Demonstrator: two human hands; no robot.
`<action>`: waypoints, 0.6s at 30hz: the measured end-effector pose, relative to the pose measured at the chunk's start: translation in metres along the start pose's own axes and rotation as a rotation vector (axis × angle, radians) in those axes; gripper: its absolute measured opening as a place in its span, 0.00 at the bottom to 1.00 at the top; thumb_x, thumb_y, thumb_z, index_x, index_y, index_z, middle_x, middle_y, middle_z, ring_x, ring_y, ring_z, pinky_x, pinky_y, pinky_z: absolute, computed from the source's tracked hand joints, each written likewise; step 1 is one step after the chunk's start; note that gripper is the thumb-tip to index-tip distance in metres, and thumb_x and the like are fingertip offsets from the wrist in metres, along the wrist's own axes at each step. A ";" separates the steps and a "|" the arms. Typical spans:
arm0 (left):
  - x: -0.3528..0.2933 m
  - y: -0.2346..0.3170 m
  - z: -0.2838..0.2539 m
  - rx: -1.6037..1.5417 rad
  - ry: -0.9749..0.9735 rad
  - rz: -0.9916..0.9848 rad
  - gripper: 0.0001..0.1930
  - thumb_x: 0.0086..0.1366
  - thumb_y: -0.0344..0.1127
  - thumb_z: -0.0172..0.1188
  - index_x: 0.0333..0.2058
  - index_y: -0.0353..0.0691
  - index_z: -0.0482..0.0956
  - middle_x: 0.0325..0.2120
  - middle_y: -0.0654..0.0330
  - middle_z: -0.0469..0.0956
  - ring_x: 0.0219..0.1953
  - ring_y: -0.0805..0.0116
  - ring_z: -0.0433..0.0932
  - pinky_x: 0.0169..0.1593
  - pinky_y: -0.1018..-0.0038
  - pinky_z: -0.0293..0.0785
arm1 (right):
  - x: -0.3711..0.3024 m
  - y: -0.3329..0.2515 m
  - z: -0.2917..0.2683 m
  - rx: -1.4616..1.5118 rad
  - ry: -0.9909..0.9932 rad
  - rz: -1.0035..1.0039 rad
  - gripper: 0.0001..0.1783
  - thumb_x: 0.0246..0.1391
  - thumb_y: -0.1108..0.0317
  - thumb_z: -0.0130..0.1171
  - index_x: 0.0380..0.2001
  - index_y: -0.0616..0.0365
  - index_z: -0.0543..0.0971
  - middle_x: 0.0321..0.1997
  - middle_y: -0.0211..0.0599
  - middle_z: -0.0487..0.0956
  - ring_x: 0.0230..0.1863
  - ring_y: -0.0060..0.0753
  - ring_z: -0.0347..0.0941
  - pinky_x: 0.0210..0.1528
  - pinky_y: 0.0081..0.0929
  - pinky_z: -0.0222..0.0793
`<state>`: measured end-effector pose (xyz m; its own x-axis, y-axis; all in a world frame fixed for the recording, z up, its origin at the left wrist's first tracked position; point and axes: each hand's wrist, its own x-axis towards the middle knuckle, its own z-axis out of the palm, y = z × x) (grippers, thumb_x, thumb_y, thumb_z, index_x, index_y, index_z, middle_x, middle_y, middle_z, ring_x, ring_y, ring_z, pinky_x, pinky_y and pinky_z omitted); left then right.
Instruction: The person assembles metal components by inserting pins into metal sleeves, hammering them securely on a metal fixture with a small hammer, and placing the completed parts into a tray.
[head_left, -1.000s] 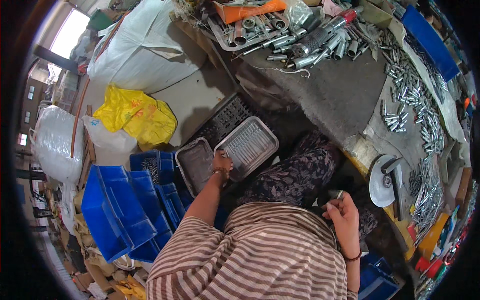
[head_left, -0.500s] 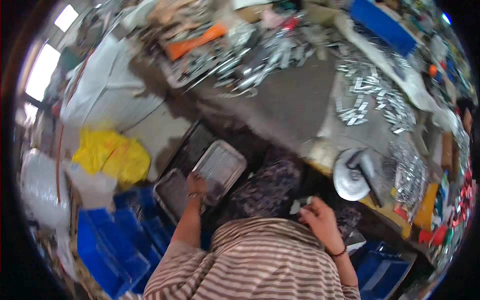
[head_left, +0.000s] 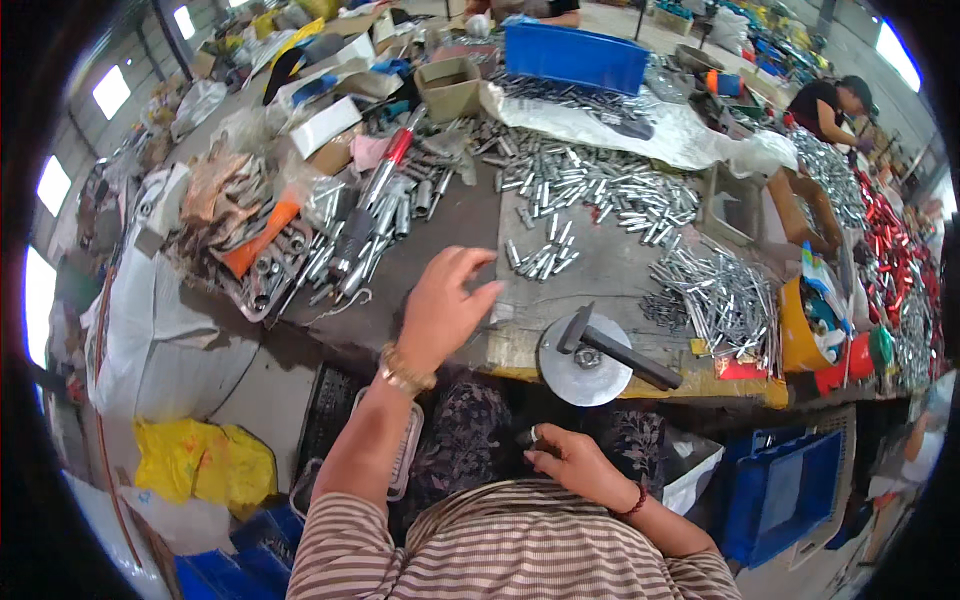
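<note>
Bench point(head_left: 465, 215), dark and worn, its front edge trimmed in yellow, seen from where I stand in the room. Left hand point(head_left: 440, 305) is over the near side, fingers parted, grip released; contact with the surface cannot be told. Nearest to its fingertips: a small cluster of metal tubes point(head_left: 543, 258), lying loose just beyond. The main heap of silvery pieces point(head_left: 615, 190) spreads behind, up to a crumpled white sheet point(head_left: 690, 148) and a long blue bin point(head_left: 575, 60).

Right hand point(head_left: 580, 465) is low, before the lap, fingers curled. A small greyish bit shows at the fingertips — grasped or worn, I cannot tell.

Near the front edge: round metal disc point(head_left: 562, 375), hammer point(head_left: 628, 360) lying across it, handle reaching past the rim. To its right, a pile of thin rods point(head_left: 715, 295), then a yellow container point(head_left: 803, 345).

Room: yellow bag point(head_left: 205, 465) on the floor at left, blue crate point(head_left: 795, 495) below the bench at right. Bright windows point(head_left: 40, 305) along the wall; a person in dark clothing point(head_left: 822, 112) bends over far right.
</note>
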<state>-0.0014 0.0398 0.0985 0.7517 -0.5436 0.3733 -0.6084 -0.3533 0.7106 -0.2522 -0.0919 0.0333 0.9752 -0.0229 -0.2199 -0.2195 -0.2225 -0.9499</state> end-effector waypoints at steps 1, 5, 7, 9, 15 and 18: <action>0.017 -0.004 0.017 -0.008 -0.011 0.019 0.15 0.64 0.35 0.69 0.49 0.39 0.82 0.44 0.57 0.79 0.42 0.66 0.79 0.44 0.71 0.78 | -0.002 0.001 -0.002 0.032 0.001 0.047 0.12 0.63 0.68 0.65 0.42 0.64 0.75 0.28 0.45 0.80 0.27 0.30 0.74 0.33 0.31 0.73; 0.066 -0.003 0.069 0.315 -0.095 0.139 0.23 0.58 0.51 0.72 0.45 0.41 0.83 0.44 0.54 0.80 0.50 0.53 0.77 0.55 0.59 0.74 | -0.014 0.006 -0.015 -0.017 0.030 0.082 0.13 0.63 0.67 0.65 0.43 0.65 0.74 0.30 0.46 0.82 0.30 0.31 0.77 0.35 0.32 0.74; 0.079 0.001 0.089 0.433 -0.207 0.038 0.26 0.53 0.58 0.73 0.42 0.44 0.84 0.43 0.53 0.79 0.51 0.51 0.77 0.55 0.57 0.74 | -0.020 0.004 -0.020 -0.039 0.081 0.034 0.13 0.63 0.67 0.64 0.43 0.64 0.74 0.31 0.46 0.82 0.30 0.32 0.77 0.36 0.32 0.74; 0.084 -0.004 0.101 0.446 -0.235 0.048 0.24 0.54 0.56 0.72 0.40 0.44 0.84 0.42 0.53 0.79 0.51 0.51 0.77 0.54 0.57 0.74 | -0.024 0.007 -0.021 -0.010 0.110 0.035 0.13 0.63 0.67 0.64 0.44 0.63 0.74 0.32 0.46 0.83 0.31 0.32 0.78 0.36 0.32 0.74; 0.075 -0.008 0.095 0.413 -0.319 0.095 0.13 0.54 0.44 0.67 0.32 0.41 0.82 0.38 0.53 0.78 0.46 0.49 0.77 0.49 0.56 0.74 | -0.030 0.018 -0.033 -0.023 0.144 0.024 0.14 0.63 0.65 0.64 0.45 0.62 0.74 0.32 0.49 0.82 0.31 0.44 0.79 0.36 0.37 0.74; 0.058 -0.006 0.074 0.432 -0.300 0.152 0.12 0.52 0.41 0.67 0.28 0.40 0.79 0.33 0.53 0.76 0.42 0.48 0.76 0.47 0.56 0.73 | -0.036 0.010 -0.046 -0.044 0.187 -0.035 0.14 0.63 0.63 0.64 0.44 0.61 0.74 0.32 0.51 0.80 0.33 0.55 0.78 0.36 0.42 0.72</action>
<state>0.0265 -0.0460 0.0718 0.5803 -0.7839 0.2209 -0.8010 -0.5004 0.3287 -0.2880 -0.1377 0.0423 0.9712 -0.1945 -0.1377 -0.1877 -0.2688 -0.9447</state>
